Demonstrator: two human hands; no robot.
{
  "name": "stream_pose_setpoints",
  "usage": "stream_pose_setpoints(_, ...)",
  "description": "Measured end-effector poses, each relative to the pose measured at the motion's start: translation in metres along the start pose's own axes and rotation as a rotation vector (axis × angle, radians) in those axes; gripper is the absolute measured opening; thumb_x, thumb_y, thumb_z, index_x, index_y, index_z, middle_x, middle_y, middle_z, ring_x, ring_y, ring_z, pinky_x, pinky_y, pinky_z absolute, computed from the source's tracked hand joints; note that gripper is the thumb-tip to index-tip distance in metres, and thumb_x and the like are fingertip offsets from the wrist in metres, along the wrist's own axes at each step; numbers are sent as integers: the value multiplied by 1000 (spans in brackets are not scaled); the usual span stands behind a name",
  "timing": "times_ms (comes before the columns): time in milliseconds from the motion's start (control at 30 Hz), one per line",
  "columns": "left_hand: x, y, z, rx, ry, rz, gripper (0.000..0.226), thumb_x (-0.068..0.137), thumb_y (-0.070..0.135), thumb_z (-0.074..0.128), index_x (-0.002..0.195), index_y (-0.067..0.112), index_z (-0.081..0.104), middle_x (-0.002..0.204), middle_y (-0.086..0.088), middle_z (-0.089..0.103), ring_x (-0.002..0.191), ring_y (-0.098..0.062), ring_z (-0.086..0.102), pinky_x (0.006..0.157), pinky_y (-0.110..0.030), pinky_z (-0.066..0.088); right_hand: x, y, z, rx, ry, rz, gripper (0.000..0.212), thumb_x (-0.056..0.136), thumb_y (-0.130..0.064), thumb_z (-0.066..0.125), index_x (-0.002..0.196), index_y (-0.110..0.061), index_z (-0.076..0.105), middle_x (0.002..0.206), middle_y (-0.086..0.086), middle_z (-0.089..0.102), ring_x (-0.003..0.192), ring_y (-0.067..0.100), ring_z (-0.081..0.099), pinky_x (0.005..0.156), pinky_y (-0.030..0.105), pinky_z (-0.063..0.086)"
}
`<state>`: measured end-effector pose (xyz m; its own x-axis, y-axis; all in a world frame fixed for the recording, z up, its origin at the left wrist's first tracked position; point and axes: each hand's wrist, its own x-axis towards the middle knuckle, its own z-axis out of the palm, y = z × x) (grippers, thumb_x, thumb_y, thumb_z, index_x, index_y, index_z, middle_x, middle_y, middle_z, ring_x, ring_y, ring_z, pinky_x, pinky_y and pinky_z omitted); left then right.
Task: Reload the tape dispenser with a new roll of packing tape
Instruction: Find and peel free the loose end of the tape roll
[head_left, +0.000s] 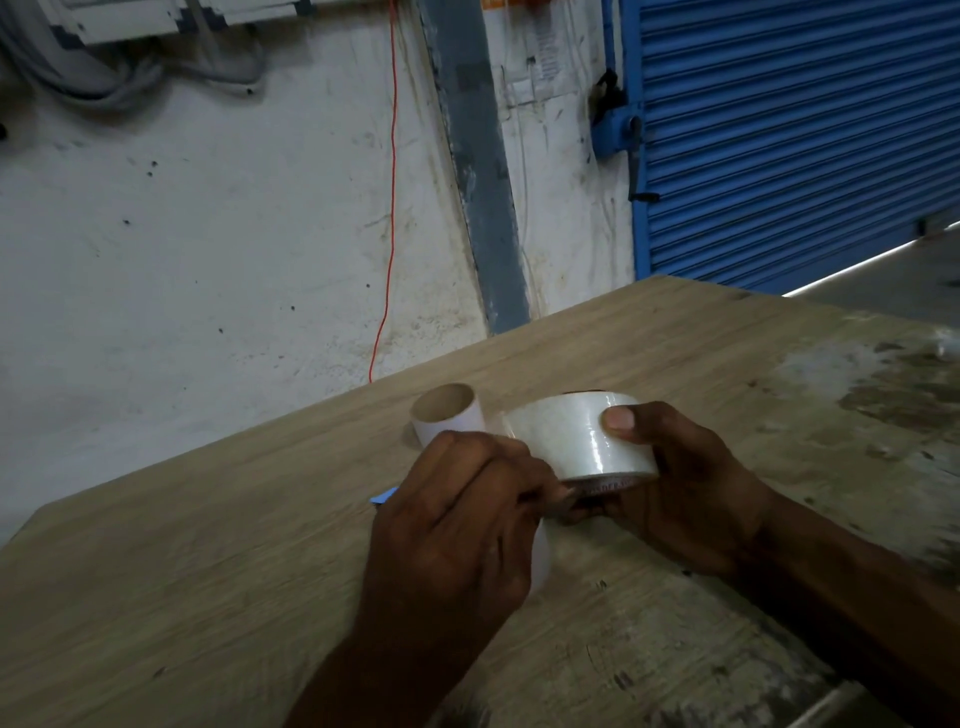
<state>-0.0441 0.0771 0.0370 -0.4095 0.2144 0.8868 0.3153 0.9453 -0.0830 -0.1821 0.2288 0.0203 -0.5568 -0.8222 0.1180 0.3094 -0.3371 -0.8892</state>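
My right hand (685, 483) grips a full roll of pale packing tape (576, 436) just above the wooden table (208, 571), thumb on its outer face. My left hand (457, 525) is curled at the roll's left edge, fingertips pinching at the tape there. An empty white cardboard core (449, 415) stands on the table just behind my left hand. A small blue part (385, 496) pokes out from under my left hand; the dispenser itself is hidden, and I cannot tell what the blue part belongs to.
A stained white wall with a red cord (390, 208) rises behind the table. A blue roller shutter (800, 140) fills the upper right. The table's right side is worn and paint-smeared.
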Motion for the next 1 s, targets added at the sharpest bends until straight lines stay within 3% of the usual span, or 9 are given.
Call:
stream_pose_setpoints(67,-1,-3,-1,33,-44,-51,43,88,20,80,127,5,68,110,-4,66,101,-12,57,90,-21,47,-1,0,0,11,-15,-5,87,54,-48,91,130,-13,67,133,27,63,116,45,59,99,61,34)
stream_pose_setpoints(133,-3,-9,-2,69,-71,-41,51,91,34,77,135,14,63,122,-10,65,112,-18,55,93,-30,48,-1,0,0,24,-23,-5,82,54,-48,91,126,-14,70,133,29,62,115,44,59,97,60,34)
stream_pose_setpoints(233,-3,-13,-3,53,-45,-19,39,88,32,80,121,11,75,124,-14,67,120,-20,55,98,-38,48,-1,0,0,20,-31,-3,76,54,-49,90,122,-17,73,132,27,63,110,40,61,92,55,38)
stream_pose_setpoints(467,2,-15,-5,-61,30,-45,19,77,12,90,91,3,80,109,-7,72,110,-22,64,101,-35,47,1,0,-1,12,-29,18,91,57,-51,88,135,-11,63,125,23,67,100,32,67,78,44,45)
stream_pose_setpoints(533,2,-13,-6,-111,18,-58,15,79,13,90,85,6,79,109,-1,70,112,-15,62,99,-31,47,0,-1,0,6,-31,18,87,55,-52,90,130,-14,67,127,23,67,101,32,68,78,44,46)
stream_pose_setpoints(633,2,-9,-5,-120,7,-82,34,81,26,86,105,3,77,122,-1,66,120,-13,60,98,-37,52,-1,-1,0,9,-45,14,81,54,-51,91,124,-15,71,125,23,68,101,32,68,77,44,46)
stream_pose_setpoints(700,2,-9,-2,-133,18,-68,34,83,20,85,112,4,77,125,-6,68,121,-20,61,97,-46,53,0,0,-1,21,-42,12,79,53,-51,91,122,-16,73,120,20,70,98,31,69,76,43,46)
stream_pose_setpoints(867,2,-8,1,-123,41,-83,21,81,6,84,100,1,80,115,-8,71,113,-32,63,95,-48,51,0,-1,2,14,-54,-1,74,54,-53,89,118,-19,75,114,16,73,93,26,70,75,41,44)
stream_pose_setpoints(1000,2,-11,-4,-146,11,-106,25,85,26,82,101,6,79,120,-1,67,120,-24,61,100,-40,51,0,0,0,6,-54,12,78,55,-54,88,123,-18,73,122,19,70,99,30,68,77,43,44)
